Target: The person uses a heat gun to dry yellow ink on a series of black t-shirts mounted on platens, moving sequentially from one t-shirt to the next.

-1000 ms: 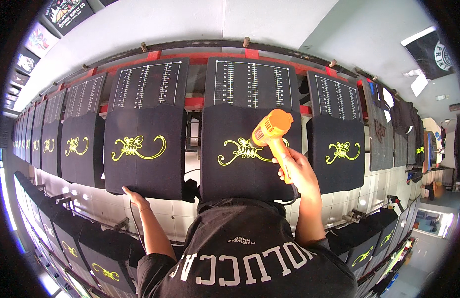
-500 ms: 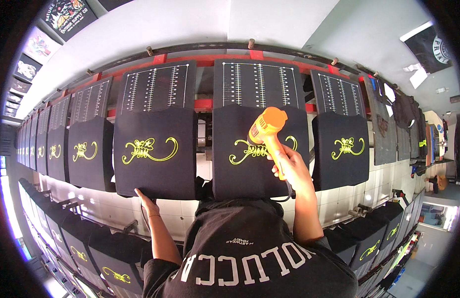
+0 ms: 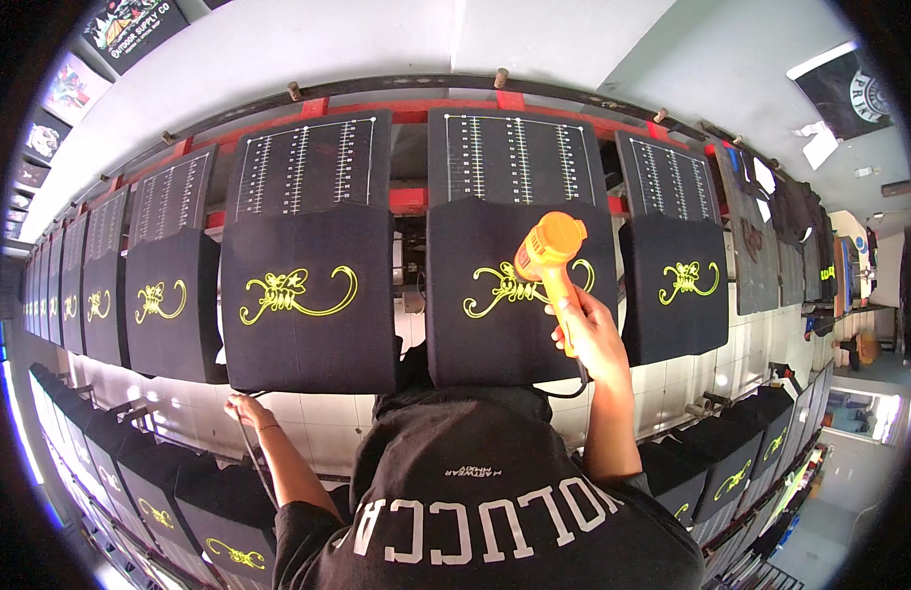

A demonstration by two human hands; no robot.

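A garment-printing workshop
Long rows of ruled boards [image 3: 491, 157] carry black cloth [image 3: 308, 354] with one yellow-green design [image 3: 281, 297] repeated; a red frame [image 3: 408, 199] shows between them, and an orange heat gun [image 3: 554, 242] points at one.

1. Black rectangular picture with a colourful print [image 3: 131, 29], upper left.
2. Black banner with a round white emblem [image 3: 837, 90], upper right.
3. White paper-like sheet [image 3: 820, 147], just below the banner.
4. Pale tiled floor [image 3: 327, 417].
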